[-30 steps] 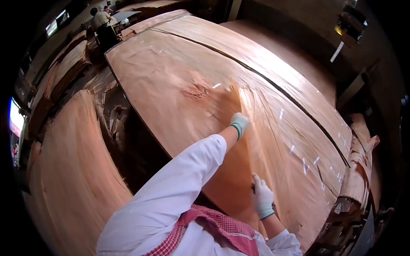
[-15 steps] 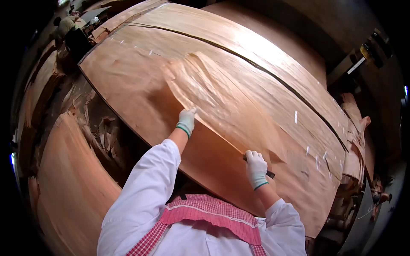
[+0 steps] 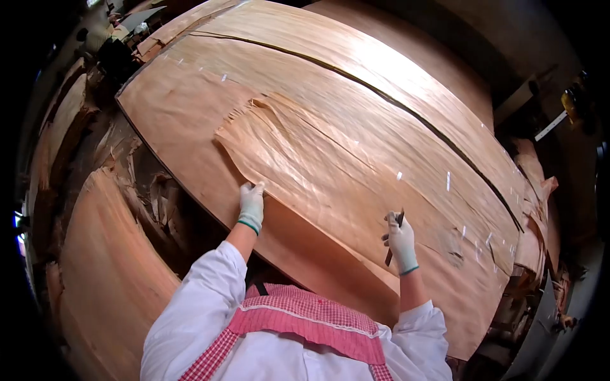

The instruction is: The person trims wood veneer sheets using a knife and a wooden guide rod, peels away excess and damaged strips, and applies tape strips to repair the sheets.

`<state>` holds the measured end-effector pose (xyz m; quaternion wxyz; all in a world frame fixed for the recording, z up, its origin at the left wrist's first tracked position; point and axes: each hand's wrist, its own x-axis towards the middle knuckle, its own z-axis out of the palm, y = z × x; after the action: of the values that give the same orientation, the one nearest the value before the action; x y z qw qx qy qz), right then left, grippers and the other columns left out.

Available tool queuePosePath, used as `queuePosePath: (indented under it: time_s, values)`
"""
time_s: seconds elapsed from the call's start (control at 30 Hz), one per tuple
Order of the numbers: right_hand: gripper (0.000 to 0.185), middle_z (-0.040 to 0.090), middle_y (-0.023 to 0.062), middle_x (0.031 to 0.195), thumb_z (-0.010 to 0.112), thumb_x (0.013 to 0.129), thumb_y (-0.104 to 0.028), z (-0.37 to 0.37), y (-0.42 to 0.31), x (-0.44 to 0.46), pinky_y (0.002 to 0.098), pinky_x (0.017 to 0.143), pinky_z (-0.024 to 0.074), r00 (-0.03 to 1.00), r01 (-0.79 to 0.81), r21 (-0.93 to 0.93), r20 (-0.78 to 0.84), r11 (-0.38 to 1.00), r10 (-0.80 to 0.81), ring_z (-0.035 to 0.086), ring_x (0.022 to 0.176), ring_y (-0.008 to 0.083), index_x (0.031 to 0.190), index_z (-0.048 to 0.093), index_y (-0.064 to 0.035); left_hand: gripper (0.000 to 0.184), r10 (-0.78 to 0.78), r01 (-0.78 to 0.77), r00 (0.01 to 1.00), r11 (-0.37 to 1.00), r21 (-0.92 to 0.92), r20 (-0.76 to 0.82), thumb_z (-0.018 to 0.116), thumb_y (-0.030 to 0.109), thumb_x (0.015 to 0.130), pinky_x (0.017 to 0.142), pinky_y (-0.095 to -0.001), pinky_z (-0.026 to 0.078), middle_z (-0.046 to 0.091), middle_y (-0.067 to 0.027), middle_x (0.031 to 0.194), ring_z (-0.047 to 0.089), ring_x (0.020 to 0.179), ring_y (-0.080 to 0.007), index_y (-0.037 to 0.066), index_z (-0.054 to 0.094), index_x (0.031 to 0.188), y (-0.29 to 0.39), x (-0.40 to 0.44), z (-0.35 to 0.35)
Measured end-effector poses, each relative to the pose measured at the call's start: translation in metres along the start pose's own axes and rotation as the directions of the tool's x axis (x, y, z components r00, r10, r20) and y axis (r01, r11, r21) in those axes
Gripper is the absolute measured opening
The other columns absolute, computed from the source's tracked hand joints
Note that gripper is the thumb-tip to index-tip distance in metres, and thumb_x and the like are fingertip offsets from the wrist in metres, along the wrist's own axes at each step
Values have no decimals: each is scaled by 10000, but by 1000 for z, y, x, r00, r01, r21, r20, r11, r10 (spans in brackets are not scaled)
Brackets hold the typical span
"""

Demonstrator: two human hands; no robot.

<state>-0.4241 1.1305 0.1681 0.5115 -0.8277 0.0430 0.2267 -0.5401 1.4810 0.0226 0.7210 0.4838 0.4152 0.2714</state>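
Observation:
A large, pale orange-brown wood veneer stack [image 3: 184,114] spreads before me, with a loose veneer piece [image 3: 298,171] lying wrinkled on top. My left hand [image 3: 251,206], in a white glove with a green cuff, pinches the near edge of that loose piece. Part of the piece's near edge is raised off the surface. My right hand [image 3: 399,238], gloved the same way, is closed around a dark, narrow tool [image 3: 389,256] over the right part of the veneer. The tool's upper end sticks out above the fingers.
A dark gap [image 3: 413,114] runs lengthwise across the far side of the stack. Another veneer pile [image 3: 114,267] stands at the left, with torn scraps beside it. Rolled veneer [image 3: 530,209] is at the right. A person [image 3: 98,39] is at the upper left.
The loose veneer has come toward me and to the left, now lying lower. My left hand moved left with its edge. My right hand left the edge and turned the tool more upright.

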Motion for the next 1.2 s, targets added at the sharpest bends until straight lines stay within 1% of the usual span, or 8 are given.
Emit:
queuePosePath:
  time_s: [0.03,0.13,0.27,0.37,0.5,0.67,0.87,1.2]
  values:
    - [322,573,126,905,515,939,-280,5,8,16,311,509,465,999,-28,-19,22,999,28,588,626,159,995,566,33,412,160,-111,974,954,278,-162,637,152,869,926,-352,431,565,-164,1127,535,1043,-259,-64,468,1176,-1,3,-5]
    - [328,564,143,930,526,930,-278,27,20,50,314,509,466,988,151,-159,63,976,-143,590,614,166,950,565,47,443,731,-508,680,415,755,55,626,97,841,977,-393,401,558,-185,1167,529,1077,-333,-46,461,1227,43,-25,30]
    - [309,528,230,1105,525,918,-235,61,70,90,386,864,446,944,328,-354,99,876,-313,543,997,345,1003,581,57,512,161,-847,532,115,519,831,488,268,925,1119,-391,237,378,-140,1448,338,1340,-311,26,407,1369,32,-4,105]
    - [306,504,254,1174,517,919,-211,73,67,78,395,951,413,923,356,-467,36,810,-384,499,1095,383,1042,578,62,546,-112,-755,631,-313,576,768,395,341,953,1163,-394,108,222,-125,1538,203,1417,-286,62,356,1421,20,46,135]
    - [274,522,259,1148,497,934,-237,81,30,70,451,822,477,963,194,-694,-2,693,-271,579,938,403,1001,561,21,513,178,-568,679,-488,663,712,387,288,957,1166,-401,108,236,-132,1531,191,1422,-286,60,361,1415,36,160,109]
    - [135,652,148,643,476,902,-186,172,-41,111,471,498,495,904,289,-893,136,345,-405,652,587,363,957,534,-76,407,339,-794,544,-90,602,768,432,155,916,1112,-393,270,432,-166,1403,379,1320,-312,39,455,1305,44,196,86]
    - [202,685,221,816,421,893,-158,333,-127,184,449,635,538,921,364,-813,243,455,-304,691,761,352,970,550,-22,508,323,-725,677,139,675,661,405,130,911,1121,-363,272,431,-184,1396,392,1317,-282,80,329,1410,46,201,90]
    - [143,659,210,693,420,906,-164,227,-52,99,481,560,520,929,351,-841,366,411,-44,666,621,371,950,483,-43,517,313,-744,613,-81,663,725,599,376,863,1081,-424,289,441,-157,1375,383,1291,-317,86,517,1284,59,186,100]
